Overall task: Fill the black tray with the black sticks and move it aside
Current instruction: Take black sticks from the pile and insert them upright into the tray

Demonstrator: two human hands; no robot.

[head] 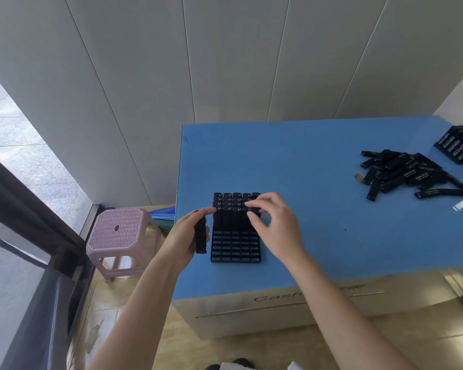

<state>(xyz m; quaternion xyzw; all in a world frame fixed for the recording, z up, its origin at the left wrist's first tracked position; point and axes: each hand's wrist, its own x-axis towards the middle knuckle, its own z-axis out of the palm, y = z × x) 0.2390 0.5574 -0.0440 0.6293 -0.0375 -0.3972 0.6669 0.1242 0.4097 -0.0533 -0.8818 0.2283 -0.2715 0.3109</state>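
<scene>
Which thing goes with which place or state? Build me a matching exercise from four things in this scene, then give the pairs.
Things:
1. black tray
2. left hand
3. loose sticks
4. pink stool

Places or states:
a. stands on the floor, left of the table
b. far rows filled, near rows empty
c. piled at the table's right side
d. grips a black stick beside the tray

Pairs: 1-b, 2-d, 3-c, 4-a
</scene>
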